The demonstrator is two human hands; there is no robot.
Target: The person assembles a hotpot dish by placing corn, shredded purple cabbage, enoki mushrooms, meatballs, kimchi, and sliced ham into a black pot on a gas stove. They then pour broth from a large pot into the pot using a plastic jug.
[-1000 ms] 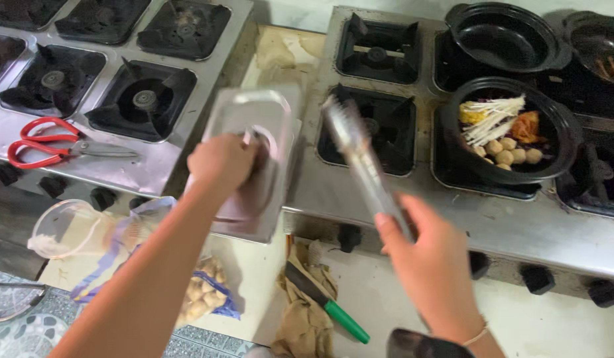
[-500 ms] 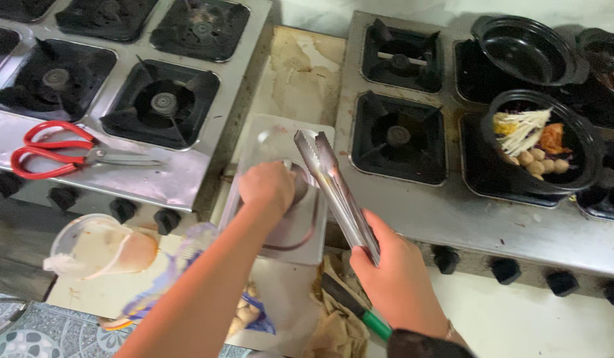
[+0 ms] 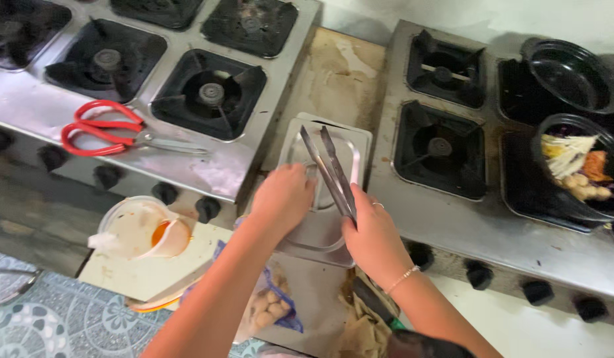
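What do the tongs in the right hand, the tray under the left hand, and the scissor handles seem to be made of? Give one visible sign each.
Tongs: likely steel, grey with a dull sheen.
Tray: probably stainless steel, brushed grey, reflecting light at its rim.
Scissor handles: likely plastic, glossy uniform red; the blades look like bare metal.

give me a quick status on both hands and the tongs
Left hand resting on the steel lid, gripping nothing visible. Right hand shut on metal tongs, tips over the lid. Red scissors off on the left stove, apart.
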